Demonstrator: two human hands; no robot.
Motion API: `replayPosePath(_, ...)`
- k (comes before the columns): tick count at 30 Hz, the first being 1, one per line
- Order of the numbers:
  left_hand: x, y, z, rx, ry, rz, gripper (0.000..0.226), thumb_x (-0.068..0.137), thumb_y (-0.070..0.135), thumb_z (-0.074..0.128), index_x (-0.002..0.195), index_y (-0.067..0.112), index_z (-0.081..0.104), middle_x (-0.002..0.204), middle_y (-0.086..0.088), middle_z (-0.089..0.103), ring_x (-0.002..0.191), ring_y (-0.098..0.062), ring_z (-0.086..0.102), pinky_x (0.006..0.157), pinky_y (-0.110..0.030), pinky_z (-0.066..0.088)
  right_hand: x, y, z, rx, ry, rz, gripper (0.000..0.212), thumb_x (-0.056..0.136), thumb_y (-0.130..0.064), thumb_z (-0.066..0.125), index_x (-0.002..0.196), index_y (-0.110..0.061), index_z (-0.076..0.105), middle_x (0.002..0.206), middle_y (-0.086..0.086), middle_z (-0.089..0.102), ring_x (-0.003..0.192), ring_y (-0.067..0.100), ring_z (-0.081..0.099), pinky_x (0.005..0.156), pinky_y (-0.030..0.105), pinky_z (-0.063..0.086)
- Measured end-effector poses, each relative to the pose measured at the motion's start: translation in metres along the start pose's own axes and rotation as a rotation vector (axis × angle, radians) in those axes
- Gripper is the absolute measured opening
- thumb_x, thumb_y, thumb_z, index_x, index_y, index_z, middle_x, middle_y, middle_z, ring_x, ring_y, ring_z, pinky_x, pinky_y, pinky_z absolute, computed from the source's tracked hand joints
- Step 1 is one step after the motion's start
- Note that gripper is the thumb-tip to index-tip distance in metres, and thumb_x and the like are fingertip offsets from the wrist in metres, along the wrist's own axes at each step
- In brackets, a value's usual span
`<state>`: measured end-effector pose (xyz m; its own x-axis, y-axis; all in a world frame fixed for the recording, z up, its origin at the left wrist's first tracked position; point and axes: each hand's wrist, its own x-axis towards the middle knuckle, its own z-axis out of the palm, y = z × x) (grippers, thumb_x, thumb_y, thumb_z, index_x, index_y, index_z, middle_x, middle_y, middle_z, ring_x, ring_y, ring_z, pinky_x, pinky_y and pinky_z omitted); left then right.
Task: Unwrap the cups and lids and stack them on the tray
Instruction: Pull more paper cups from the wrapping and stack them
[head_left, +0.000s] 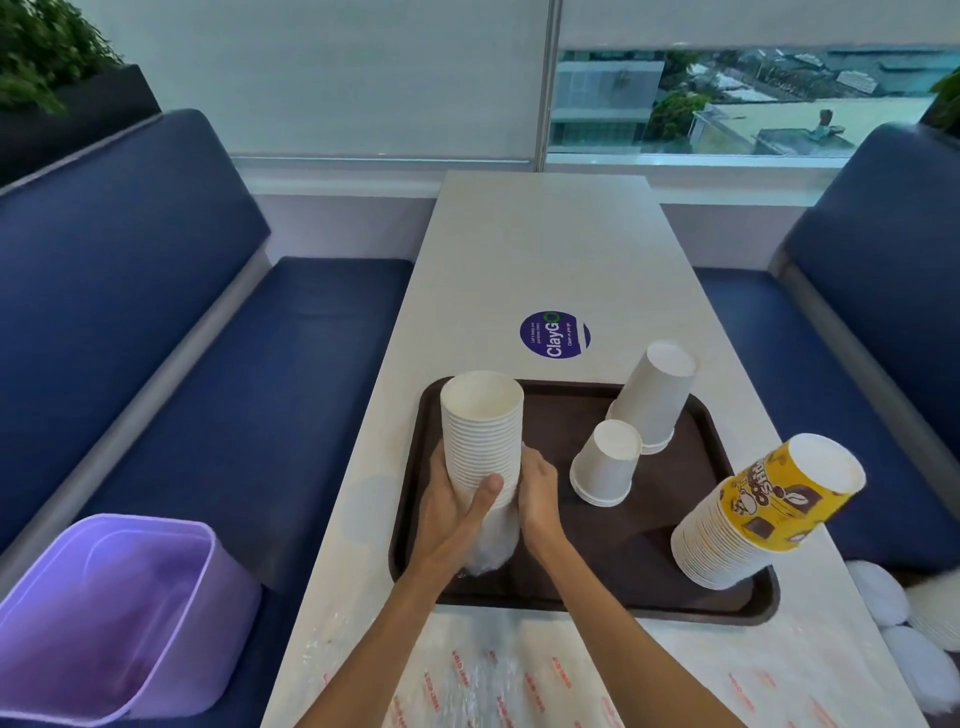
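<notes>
View: head camera, looking down over both forearms.
Left hand: wrapped round the cups from the left; the thumb lies across the front and the fingers curl behind, out of sight.
Right hand: set against the right side of the same stack, level with the left thumb. Its fingertips are hidden behind the stack, so I cannot tell whether they pinch anything.
Cups: a white stack, mouth up, upright between the two hands; the upper half stands bare above the fingers.
Wrap: clear plastic bunched round the stack below the thumb, with a scrap showing just above the right knuckles.
Tray: dark brown, under both hands; whether the wrapped end touches it I cannot tell.
Short stack: white, mouth down, on the tray just right of the right hand.
Tall stack: white, mouth down, beyond the short one and touching it.
Yellow stack: printed top cup, leaning, on the tray well right of the fingers.
Table: pale, carrying the tray.
Sticker: purple, round, beyond the fingers.
Film: printed plastic under the forearms.
Bin: purple, well left of the left hand.
</notes>
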<state>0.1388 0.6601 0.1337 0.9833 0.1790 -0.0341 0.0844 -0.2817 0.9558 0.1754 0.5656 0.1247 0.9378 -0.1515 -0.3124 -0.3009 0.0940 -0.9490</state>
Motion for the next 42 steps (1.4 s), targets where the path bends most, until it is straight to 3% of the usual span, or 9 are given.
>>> replayPosePath(5,-0.018,0.004,-0.008,0.122,-0.044,0.001,0.112,0.047,0.092,0.052,0.137,0.032,0.022,0.135,0.011,0.04,0.122,-0.006,0.04,0.096,-0.012,0.033,-0.02,-0.007,-0.017,-0.085,-0.08,-0.01,0.03,0.099,-0.015,0.043,0.1,0.003,0.067,0.103,0.013,0.068,0.101,0.024,0.061,0.081,0.027,0.05)
replayPosePath(7,-0.023,0.011,-0.008,0.191,-0.024,0.017,0.106,0.062,0.071,0.069,0.144,0.021,0.024,0.145,0.004,0.037,0.13,-0.014,0.039,0.1,-0.016,0.028,-0.029,-0.018,-0.021,-0.11,-0.09,-0.017,0.035,0.102,-0.017,0.038,0.107,0.006,0.064,0.108,0.018,0.067,0.107,0.031,0.06,0.085,0.031,0.051)
replayPosePath(12,-0.027,0.016,-0.009,0.293,0.006,0.019,0.095,0.07,0.04,0.08,0.144,0.019,0.025,0.149,0.0,0.035,0.136,-0.021,0.036,0.103,-0.021,0.028,-0.045,-0.043,-0.032,-0.122,-0.157,0.032,0.05,0.103,-0.044,0.022,0.113,-0.016,0.062,0.12,0.005,0.063,0.11,0.023,0.059,0.098,0.036,0.047)
replayPosePath(15,-0.031,0.023,-0.011,0.356,0.007,0.018,0.095,0.071,0.038,0.081,0.144,0.018,0.024,0.149,0.0,0.035,0.135,-0.021,0.037,0.101,-0.018,0.028,-0.049,-0.066,-0.037,-0.119,-0.109,-0.078,0.045,0.101,-0.048,0.026,0.095,-0.025,0.064,0.106,0.001,0.067,0.102,0.018,0.061,0.102,0.038,0.044)
replayPosePath(18,-0.031,0.025,-0.01,0.381,0.022,0.036,0.095,0.07,0.039,0.081,0.143,0.017,0.024,0.148,-0.002,0.036,0.133,-0.021,0.038,0.105,-0.023,0.031,-0.051,-0.09,-0.039,-0.307,-0.166,-0.272,0.038,0.096,-0.048,0.044,0.117,-0.021,0.062,0.12,-0.001,0.062,0.111,0.014,0.056,0.097,0.027,0.042)
replayPosePath(23,-0.03,0.028,-0.012,0.363,-0.006,0.02,0.098,0.068,0.035,0.084,0.141,0.015,0.022,0.142,-0.004,0.041,0.127,-0.02,0.044,0.091,-0.013,0.03,-0.057,-0.119,-0.032,-0.862,-0.291,-0.463,0.081,0.072,-0.056,0.074,0.139,-0.021,0.044,0.135,0.001,0.045,0.122,0.017,0.048,0.101,0.032,0.041)
replayPosePath(27,-0.029,0.029,-0.014,0.377,-0.05,0.029,0.101,0.07,0.038,0.081,0.146,0.016,0.018,0.148,-0.004,0.035,0.133,-0.021,0.039,0.104,-0.022,0.032,-0.053,-0.131,-0.025,-1.183,-0.36,-0.455,0.092,0.067,-0.056,0.078,0.141,-0.016,0.041,0.132,0.007,0.044,0.122,0.023,0.045,0.098,0.033,0.04)
replayPosePath(37,-0.016,0.029,-0.019,0.39,-0.056,-0.014,0.099,0.074,0.043,0.077,0.147,0.019,0.014,0.149,-0.003,0.033,0.136,-0.022,0.037,0.107,-0.027,0.033,-0.043,-0.148,-0.007,-1.253,-0.406,-0.417,0.083,0.064,-0.05,0.083,0.13,-0.012,0.049,0.124,0.008,0.044,0.111,0.022,0.049,0.083,0.026,0.042)
replayPosePath(42,-0.003,0.03,-0.015,0.537,-0.076,-0.074,0.096,0.079,0.063,0.054,0.149,0.019,0.003,0.157,-0.001,0.014,0.144,-0.018,0.019,0.114,-0.026,0.018,-0.038,-0.154,0.003,-1.277,-0.428,-0.433,0.083,0.065,-0.052,0.081,0.13,-0.011,0.049,0.123,0.007,0.05,0.104,0.02,0.052,0.077,0.024,0.045)
